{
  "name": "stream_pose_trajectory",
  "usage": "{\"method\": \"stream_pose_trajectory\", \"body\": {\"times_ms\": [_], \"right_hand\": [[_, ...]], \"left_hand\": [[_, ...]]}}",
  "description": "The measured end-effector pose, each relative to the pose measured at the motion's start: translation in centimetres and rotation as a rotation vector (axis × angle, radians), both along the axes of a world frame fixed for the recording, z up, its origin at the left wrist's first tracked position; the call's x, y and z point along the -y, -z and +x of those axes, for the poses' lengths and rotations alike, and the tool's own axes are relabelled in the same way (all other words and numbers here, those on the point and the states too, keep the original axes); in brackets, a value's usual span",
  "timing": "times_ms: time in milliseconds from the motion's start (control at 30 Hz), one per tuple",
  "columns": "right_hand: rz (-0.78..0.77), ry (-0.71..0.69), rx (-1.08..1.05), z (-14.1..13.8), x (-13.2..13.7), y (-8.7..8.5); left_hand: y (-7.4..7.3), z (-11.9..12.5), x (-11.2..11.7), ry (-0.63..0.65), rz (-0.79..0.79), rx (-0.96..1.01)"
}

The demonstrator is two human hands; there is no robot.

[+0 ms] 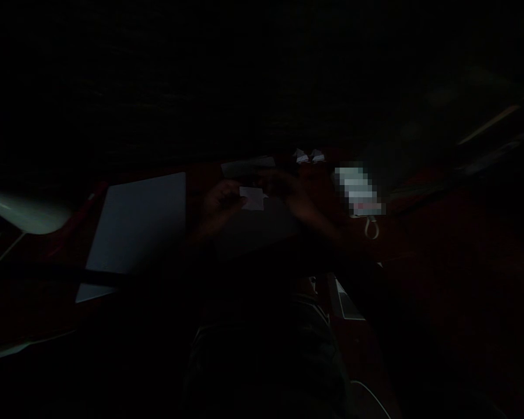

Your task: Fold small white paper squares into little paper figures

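The picture is very dark. A small piece of white paper (253,199), with faint crease lines, is held up in the middle. My left hand (222,196) pinches its left side between thumb and curled fingers. On the other side, my right hand (288,189) has its fingers bent in at the paper's right edge, though their tips are lost in shadow. Beneath both hands lies a dark flat sheet or board (257,230). Just beyond them is a pale sheet (244,167).
Two small folded paper pieces (302,156) stand at the back. A large pale flat panel (144,227) lies to the left, near a white rounded object (30,215). On the right, a blurred-out bright item (358,189) has a looped strap (371,228). A cable (371,396) runs below.
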State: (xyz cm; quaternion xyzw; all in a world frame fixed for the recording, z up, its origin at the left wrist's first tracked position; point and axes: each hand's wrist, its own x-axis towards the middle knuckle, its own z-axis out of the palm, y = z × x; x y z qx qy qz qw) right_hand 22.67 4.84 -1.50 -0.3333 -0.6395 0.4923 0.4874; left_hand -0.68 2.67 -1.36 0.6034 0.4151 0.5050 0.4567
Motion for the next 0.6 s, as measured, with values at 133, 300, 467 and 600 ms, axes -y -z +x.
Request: {"method": "stream_pose_trajectory", "body": {"times_ms": [133, 300, 467, 600], "right_hand": [[-0.065, 0.007, 0.115, 0.0, 0.1, 0.0], [0.000, -0.038, 0.197, -0.3, -0.1, 0.3], [0.037, 0.094, 0.188, 0.1, -0.6, 0.8], [0.108, 0.059, 0.292, 0.3, -0.7, 0.9]], "left_hand": [[0.2, -0.1, -0.1, -0.052, 0.017, -0.055], [0.0, 0.0, 0.2, 0.058, 0.027, -0.113], [-0.4, -0.2, 0.3, -0.070, 0.124, -0.208], [-0.8, -0.6, 0.5, -0.077, 0.269, -0.350]]}}
